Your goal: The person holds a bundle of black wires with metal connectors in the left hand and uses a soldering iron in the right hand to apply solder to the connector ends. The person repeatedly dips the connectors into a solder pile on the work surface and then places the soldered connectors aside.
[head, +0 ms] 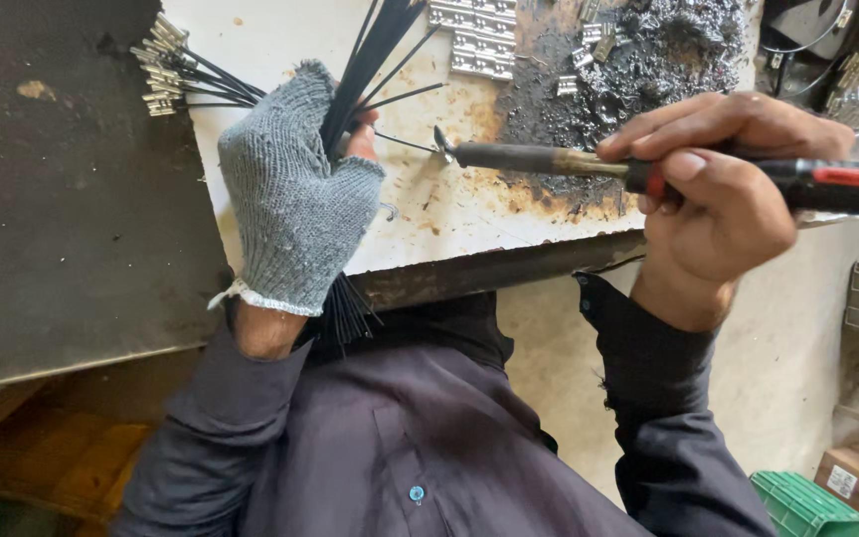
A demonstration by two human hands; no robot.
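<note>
My left hand (295, 199), in a fingerless grey glove, is fisted, thumb up, left of the soldering iron (648, 174). My bare right hand (723, 204) curls over its handle, wrist bent.

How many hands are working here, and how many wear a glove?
2 hands, 1 gloved. The left hand, in a grey knit glove, grips a bundle of black wires. The bare right hand holds a soldering iron.

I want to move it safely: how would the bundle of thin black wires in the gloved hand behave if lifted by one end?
The bundle of thin black wires would probably droop and fan out, since the strands already splay above the left hand in the grey knitted glove. It looks light for its length. The small metal terminals on some ends might snag on each other.
</note>
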